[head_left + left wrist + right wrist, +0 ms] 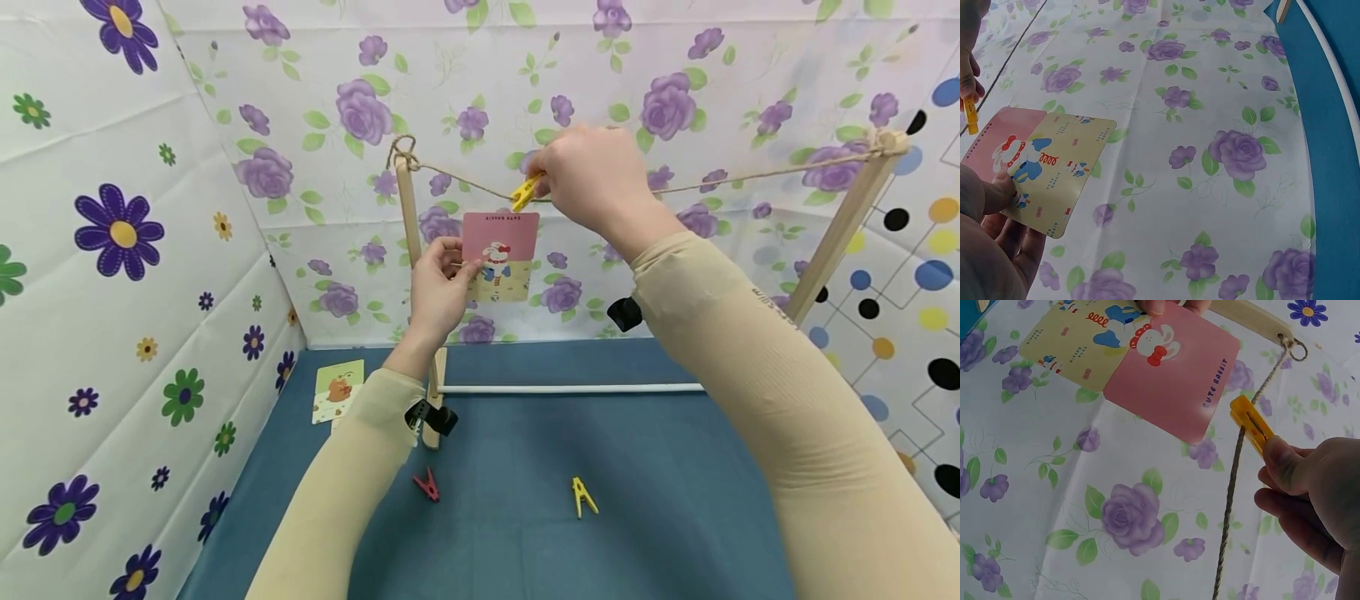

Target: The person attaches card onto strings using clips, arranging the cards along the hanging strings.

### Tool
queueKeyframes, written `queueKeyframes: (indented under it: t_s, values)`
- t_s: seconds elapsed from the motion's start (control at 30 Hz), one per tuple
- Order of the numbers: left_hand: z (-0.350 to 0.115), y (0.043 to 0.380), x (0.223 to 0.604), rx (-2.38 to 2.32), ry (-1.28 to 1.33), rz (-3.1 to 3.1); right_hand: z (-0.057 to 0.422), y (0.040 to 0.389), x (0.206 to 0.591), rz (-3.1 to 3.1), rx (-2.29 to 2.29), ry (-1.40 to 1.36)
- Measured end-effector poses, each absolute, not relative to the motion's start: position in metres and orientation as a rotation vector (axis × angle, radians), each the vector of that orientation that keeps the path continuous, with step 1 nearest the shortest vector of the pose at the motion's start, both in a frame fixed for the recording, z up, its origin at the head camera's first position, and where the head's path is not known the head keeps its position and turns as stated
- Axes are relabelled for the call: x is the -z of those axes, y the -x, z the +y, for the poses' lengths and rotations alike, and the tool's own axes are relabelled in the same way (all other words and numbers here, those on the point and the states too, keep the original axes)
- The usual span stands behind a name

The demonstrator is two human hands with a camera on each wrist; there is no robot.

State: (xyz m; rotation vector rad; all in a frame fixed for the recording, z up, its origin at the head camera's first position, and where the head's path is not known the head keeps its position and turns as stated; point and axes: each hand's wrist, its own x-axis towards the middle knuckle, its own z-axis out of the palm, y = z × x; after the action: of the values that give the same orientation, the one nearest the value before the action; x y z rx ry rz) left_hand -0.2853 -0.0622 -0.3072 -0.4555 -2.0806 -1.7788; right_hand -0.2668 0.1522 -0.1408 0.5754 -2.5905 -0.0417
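My left hand (pixel 438 287) pinches a pink and yellow rabbit card (pixel 498 237) by its left edge, thumb on the printed face. The card hangs just below the twine (pixel 472 183), its "CUTE RABBIT" lettering along the upper edge and upside down in the head view. Above and to the right, my right hand (pixel 592 179) pinches a yellow clothespin (pixel 1249 419) between thumb and fingers. In the right wrist view the clothespin's tip overlaps the twine, and the card's pink end lies close beside it.
The twine runs between two wooden posts (pixel 843 229), with a white rod (pixel 570 389) low between them. On the blue cloth (pixel 510 550) lie a red clothespin (pixel 427 484), another yellow clothespin (pixel 582 497) and a yellow-green card (pixel 337 390) at the left.
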Motion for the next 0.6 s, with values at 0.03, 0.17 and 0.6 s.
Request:
queueKeyframes:
  t_s: [0.03, 0.17, 0.6]
  values:
    - [-0.0617, 0.2853, 0.3077, 1.778, 0.456, -2.084, 0.1523, 0.2665, 0.1411, -2.586, 0.054, -0.578]
    - [-0.0596, 0.2849, 0.3095, 1.775, 0.463, -2.089, 0.1522, 0.2659, 0.1425, -2.554, 0.092, -0.587]
    - [-0.055, 0.2847, 0.3101, 1.74, 0.463, -2.091, 0.1494, 0.2649, 0.1409, -2.556, 0.123, -0.61]
